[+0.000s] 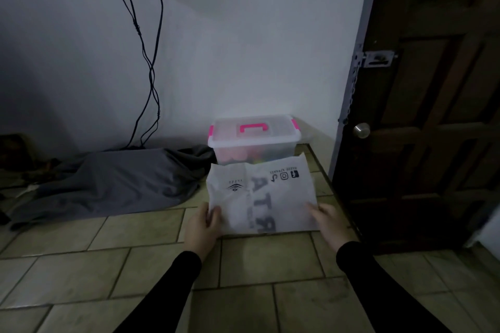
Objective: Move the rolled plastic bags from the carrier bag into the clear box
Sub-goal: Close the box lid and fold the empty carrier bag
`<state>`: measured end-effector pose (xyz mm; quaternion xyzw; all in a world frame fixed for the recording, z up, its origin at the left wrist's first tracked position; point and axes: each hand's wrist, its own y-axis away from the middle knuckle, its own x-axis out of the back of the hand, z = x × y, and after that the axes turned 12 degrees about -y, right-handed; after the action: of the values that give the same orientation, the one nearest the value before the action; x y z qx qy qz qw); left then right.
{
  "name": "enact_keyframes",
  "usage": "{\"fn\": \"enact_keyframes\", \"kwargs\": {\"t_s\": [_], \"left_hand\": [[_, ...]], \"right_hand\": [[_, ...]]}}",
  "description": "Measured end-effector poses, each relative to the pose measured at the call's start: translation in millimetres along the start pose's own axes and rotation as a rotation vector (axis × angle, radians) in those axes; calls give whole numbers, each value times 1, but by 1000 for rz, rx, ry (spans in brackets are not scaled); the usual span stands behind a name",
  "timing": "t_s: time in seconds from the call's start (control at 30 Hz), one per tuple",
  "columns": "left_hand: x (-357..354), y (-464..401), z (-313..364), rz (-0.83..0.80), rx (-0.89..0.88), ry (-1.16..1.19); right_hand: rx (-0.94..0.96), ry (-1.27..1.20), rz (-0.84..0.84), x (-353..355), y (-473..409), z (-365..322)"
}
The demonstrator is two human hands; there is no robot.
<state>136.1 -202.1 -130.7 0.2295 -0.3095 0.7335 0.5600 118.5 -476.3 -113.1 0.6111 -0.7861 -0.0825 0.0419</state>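
dim room with a tiled floor [81, 265] and a pale wall [243, 35]. far against that wall sits the clear box [254, 140], lid closed, pink handle on top, colourful things blurred inside. just near of it the white carrier bag [259, 194] lies flat on the floor, print upward. left hand [201, 224] pinches its near-left edge, thumb on top; right hand [328, 220] rests on the near-right edge, fingers relaxed. grey cloth [113, 181] lies left; black cables [146, 62] hang down the wall; a dark door [433, 116] stands right.

The carrier bag [261, 197] lies flat on the floor [135, 259] at my twelve o'clock, my left hand [201, 227] on its near left corner and my right hand [328, 223] on its near right. Just behind it, the clear box [254, 140] sits lidded against the wall [243, 48]. A cloth heap [108, 184] lies at ten o'clock, the door [433, 89] at two.
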Motion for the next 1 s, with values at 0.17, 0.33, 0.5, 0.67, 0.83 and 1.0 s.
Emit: {"fn": "enact_keyframes", "kwargs": {"t_s": [0.17,0.33,0.5,0.67,0.83,1.0], "left_hand": [[-6,-8,-2,-129,-72,-343],[-8,-15,9,-195,31,-536],[-14,-17,32,119,-227,-711],[-40,-22,55,-205,-276,-908],[-55,-31,28,-400,-257,-781],[-61,-41,25,-393,-227,-750]], "right_hand": [[40,130,84,0,-4,5],[247,625,234,-15,-2,2],[566,1064,155,-40,-15,-12],[414,1203,-283,-71,-29,3],[249,1228,-142,-60,-26,32],[166,1195,-151,-61,-31,26]]}}
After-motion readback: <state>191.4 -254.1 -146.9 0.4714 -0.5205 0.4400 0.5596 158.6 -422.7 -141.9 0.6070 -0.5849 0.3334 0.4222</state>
